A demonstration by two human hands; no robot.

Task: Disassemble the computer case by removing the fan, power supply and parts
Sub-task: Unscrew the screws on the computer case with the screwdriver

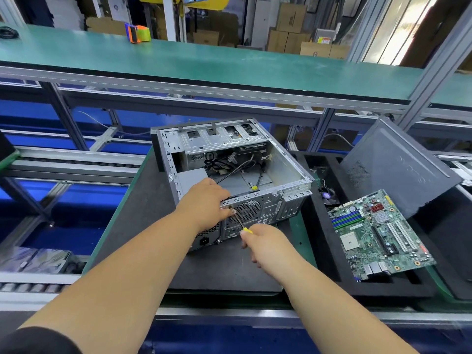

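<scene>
Case [286,172]: bare matt sheet metal. Mat [143,226]: rough dark foam. Side panel [398,172]: matt dark, painted look. Screwdriver [241,223]: metal shaft, yellow plastic handle.

right hand [265,245] hides most of the screwdriver [241,224] handle.

No legible text, brand or number anywhere. Motherboard [378,233] silkscreen too small to read. Side panel [398,169] bears faint embossed marks, unreadable. Cardboard boxes [291,17] in background carry printed marks and labels, blurred. Small sticker on computer case [286,169] frame, illegible.
</scene>
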